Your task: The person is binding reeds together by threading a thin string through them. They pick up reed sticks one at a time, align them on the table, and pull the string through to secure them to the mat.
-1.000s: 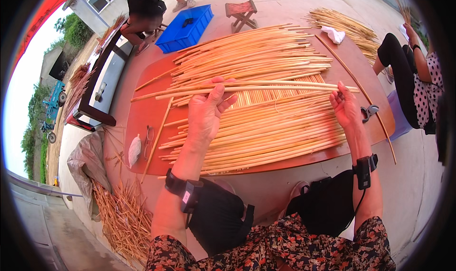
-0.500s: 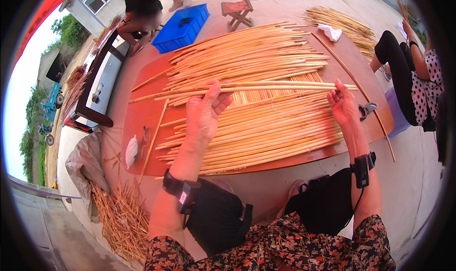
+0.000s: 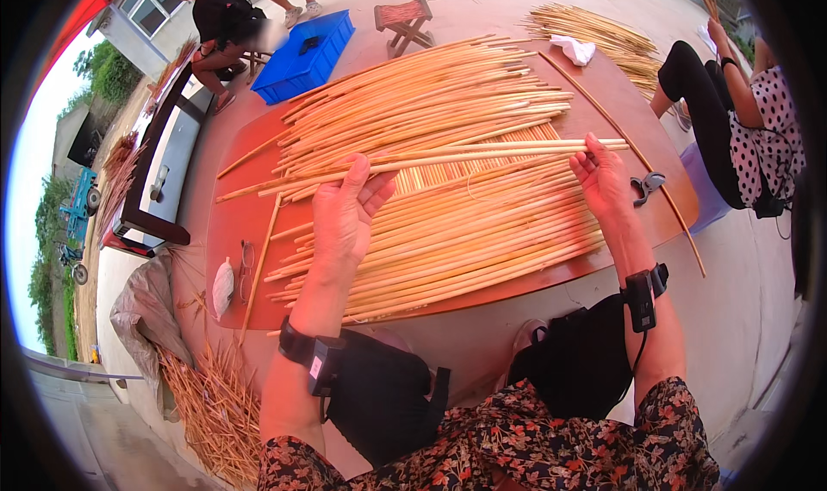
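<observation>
1. Tan slender sticks (image 3: 491,152) stretch across, raised above the red table (image 3: 243,153) and its rows of laid rods (image 3: 457,250).
2. The left hand (image 3: 340,214) grasps the held sticks between thumb and fingers, toward their left part.
3. The right hand (image 3: 605,181) pinches them in its fingertips, near their right ends.
4. Just beside the right hand lies a grey hand tool (image 3: 657,180); spectacles (image 3: 248,257) rest near the table's left edge.
</observation>
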Motion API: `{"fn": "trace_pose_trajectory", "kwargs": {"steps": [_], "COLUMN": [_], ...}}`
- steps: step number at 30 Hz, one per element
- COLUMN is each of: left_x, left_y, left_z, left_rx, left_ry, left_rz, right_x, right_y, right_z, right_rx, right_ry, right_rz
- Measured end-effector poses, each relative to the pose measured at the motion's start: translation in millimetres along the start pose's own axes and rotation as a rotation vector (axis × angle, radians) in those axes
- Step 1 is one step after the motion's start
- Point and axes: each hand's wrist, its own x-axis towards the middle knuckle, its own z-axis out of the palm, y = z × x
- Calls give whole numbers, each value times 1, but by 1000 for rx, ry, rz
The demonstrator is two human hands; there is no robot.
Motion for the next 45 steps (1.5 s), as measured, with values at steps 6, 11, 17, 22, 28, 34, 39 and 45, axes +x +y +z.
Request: {"fn": "trace_pose_trajectory", "kwargs": {"steps": [6,11,17,22,28,34,39,45], "left_x": [2,4,2,3,2,2,1,-1], "left_y": [0,2,1,0,-1,2,3,0], "left_z": [-6,-7,-5,-3,-1,-1,0,4], "left_rx": [-32,47,16,-10,21,10,-45,-26], "left_ry": [5,50,74,82,71,43,-1,86], "left_rz": [-12,-24,-97,-119,-110,-139,-144,-118], "right_x": [1,-2,-6,-5,-4,-6,-7,-7], "right_y": [3,3,-2,0,3,2,2,1], "right_z": [1,5,11,12,12,12,11,10], "right_rx": [17,35,31,55,54,75,68,-36], "right_ry": [14,-25,-45,-76,-58,-54,-83,-98], "right_rz": [3,-6,-28,-12,4,9,5,-5]}}
